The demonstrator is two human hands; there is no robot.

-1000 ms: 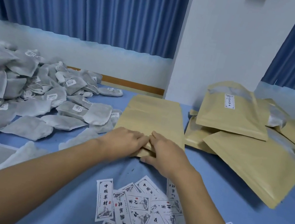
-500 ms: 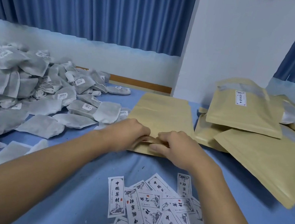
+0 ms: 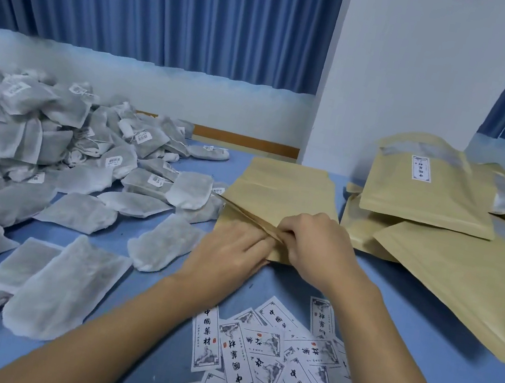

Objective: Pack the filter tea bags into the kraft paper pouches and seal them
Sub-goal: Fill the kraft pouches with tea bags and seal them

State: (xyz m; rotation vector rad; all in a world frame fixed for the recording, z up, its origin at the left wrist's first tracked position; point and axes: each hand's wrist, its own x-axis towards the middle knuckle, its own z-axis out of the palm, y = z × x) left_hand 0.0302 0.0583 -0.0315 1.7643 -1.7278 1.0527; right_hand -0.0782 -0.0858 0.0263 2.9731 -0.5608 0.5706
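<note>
nearest of all, a scatter of printed labels (image 3: pixel 266 361) lies overlapping on the blue table (image 3: pixel 447 374), between the 2 forearms. just beyond them both hands meet at the near mouth of a flat kraft pouch (image 3: pixel 281 192) lying mid-table. the left hand (image 3: pixel 231 251) has its fingertips tucked at the opening, pinching the lip. the right hand (image 3: pixel 315 245) is curled tight on the same lip, which is raised in a ridge running off to the left. loose filter tea bags (image 3: pixel 68 287) lie flat on the left and build into a heap farther back. on the right, other pouches (image 3: pixel 431 271) overlap in a pile, the far one labelled. behind stand a white wall (image 3: pixel 412 84) and blue curtains (image 3: pixel 159 2).
</note>
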